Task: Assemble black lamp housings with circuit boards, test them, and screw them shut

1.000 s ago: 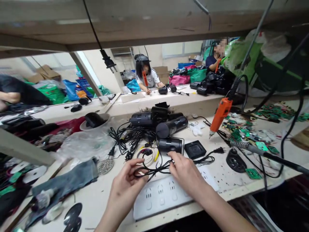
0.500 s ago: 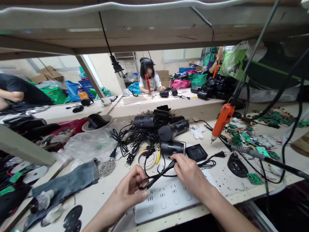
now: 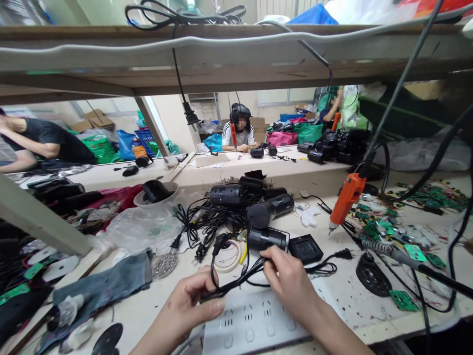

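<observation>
A folded black power cord (image 3: 242, 279) is stretched between my two hands, above a white power strip (image 3: 254, 315). My left hand (image 3: 195, 301) pinches one end of the bundle between thumb and fingers. The other end is gripped by my right hand (image 3: 288, 273), its fingers curled round the strands. Just beyond the right hand lies a black cylindrical device (image 3: 266, 239) with a metal-edged end. A black square tray-like part (image 3: 306, 248) sits beside it. Behind the left hand is a roll of pale tape (image 3: 226, 256).
An orange electric screwdriver (image 3: 346, 199) hangs at the right, near green circuit boards (image 3: 416, 252) and a soldering iron (image 3: 406, 256). More black cylinders (image 3: 227, 195) and tangled cords lie behind. A dish of screws (image 3: 164, 264) and a grey cloth (image 3: 107, 283) are left. People sit across the bench.
My left hand has drawn slightly left and down with its end of the cord, lengthening the stretch between the hands. The camera view has tilted up a little.
</observation>
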A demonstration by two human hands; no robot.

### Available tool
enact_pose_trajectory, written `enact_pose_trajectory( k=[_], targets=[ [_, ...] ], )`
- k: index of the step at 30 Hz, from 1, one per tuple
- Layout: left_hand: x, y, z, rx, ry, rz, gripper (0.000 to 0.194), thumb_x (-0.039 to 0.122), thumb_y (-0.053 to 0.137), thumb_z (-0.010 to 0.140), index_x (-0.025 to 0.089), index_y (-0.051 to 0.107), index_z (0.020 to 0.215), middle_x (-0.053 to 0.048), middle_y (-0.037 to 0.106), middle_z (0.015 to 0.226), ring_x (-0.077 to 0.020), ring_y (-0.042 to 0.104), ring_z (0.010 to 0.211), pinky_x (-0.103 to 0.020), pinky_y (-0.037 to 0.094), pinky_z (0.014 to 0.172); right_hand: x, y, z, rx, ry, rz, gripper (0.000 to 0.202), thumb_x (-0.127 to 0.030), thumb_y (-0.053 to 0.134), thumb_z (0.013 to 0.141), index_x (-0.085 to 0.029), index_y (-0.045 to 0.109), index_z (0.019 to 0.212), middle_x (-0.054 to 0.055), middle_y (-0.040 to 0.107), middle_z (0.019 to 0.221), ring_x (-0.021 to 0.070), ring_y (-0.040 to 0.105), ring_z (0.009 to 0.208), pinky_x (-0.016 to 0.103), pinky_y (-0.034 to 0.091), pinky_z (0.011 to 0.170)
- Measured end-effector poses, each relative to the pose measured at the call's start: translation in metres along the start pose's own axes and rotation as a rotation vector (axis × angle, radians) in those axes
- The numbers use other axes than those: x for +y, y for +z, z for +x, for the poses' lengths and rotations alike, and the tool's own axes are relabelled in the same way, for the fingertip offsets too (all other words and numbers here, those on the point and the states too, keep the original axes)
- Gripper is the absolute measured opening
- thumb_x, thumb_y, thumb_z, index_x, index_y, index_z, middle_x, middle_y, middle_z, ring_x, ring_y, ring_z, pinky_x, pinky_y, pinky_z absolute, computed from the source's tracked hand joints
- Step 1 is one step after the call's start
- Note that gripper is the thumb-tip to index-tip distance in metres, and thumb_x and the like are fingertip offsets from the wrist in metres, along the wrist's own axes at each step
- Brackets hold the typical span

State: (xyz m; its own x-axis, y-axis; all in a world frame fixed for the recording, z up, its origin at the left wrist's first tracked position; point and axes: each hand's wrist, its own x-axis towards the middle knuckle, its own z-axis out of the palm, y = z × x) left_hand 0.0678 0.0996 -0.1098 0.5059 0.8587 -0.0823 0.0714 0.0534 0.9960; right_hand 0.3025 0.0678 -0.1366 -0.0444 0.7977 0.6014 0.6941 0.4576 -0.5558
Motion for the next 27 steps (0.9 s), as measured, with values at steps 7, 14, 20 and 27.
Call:
enact_pose_trajectory(
  k=[7,14,20,27],
  targets=[
    [0.001,-0.018,0.011,-0.002,-0.281,-0.487,0.067,0.066,0.069,0.067,0.016,0.07,0.111,-0.015,0.069,0.111,-0.0335,0.059,0.108,-0.045,0.044,0.096,-0.005,0.011,-0.008,-0.16,0.221,0.249,0.015,-0.02,0.04,0.09,-0.018,0.055,0.088,0.002,0.062,0.067,0.0149,0.062,0.059,0.023,0.046,0.055],
    [0.019,0.0,0.054,-0.057,-0.327,-0.236,0.039,0.033,0.081,0.065,0.015,0.07,0.098,-0.006,0.074,0.082,-0.015,0.064,0.073,-0.024,0.048,0.068,0.006,-0.011,0.008,-0.282,0.271,0.206,0.019,-0.029,0.05,0.089,-0.02,0.066,0.087,0.003,0.065,0.078,0.0166,0.061,0.07,0.025,0.046,0.065],
    [0.034,-0.011,0.057,-0.008,-0.233,-0.013,0.043,0.041,0.078,0.067,0.015,0.067,0.099,-0.003,0.069,0.081,-0.0135,0.061,0.071,-0.023,0.049,0.062,0.06,-0.035,0.058,-0.025,0.546,0.081,0.042,-0.049,0.055,0.084,-0.017,0.061,0.111,0.01,0.066,0.107,0.0212,0.064,0.093,0.033,0.049,0.086],
    [0.036,-0.038,0.047,0.107,-0.205,0.066,0.051,0.048,0.076,0.068,0.015,0.062,0.105,-0.001,0.065,0.08,-0.0142,0.06,0.075,-0.025,0.05,0.068,0.087,0.007,0.102,-0.145,0.626,-0.008,0.089,-0.054,0.076,0.064,-0.014,0.045,0.138,0.017,0.059,0.12,0.0295,0.059,0.112,0.04,0.044,0.096]
  ],
)
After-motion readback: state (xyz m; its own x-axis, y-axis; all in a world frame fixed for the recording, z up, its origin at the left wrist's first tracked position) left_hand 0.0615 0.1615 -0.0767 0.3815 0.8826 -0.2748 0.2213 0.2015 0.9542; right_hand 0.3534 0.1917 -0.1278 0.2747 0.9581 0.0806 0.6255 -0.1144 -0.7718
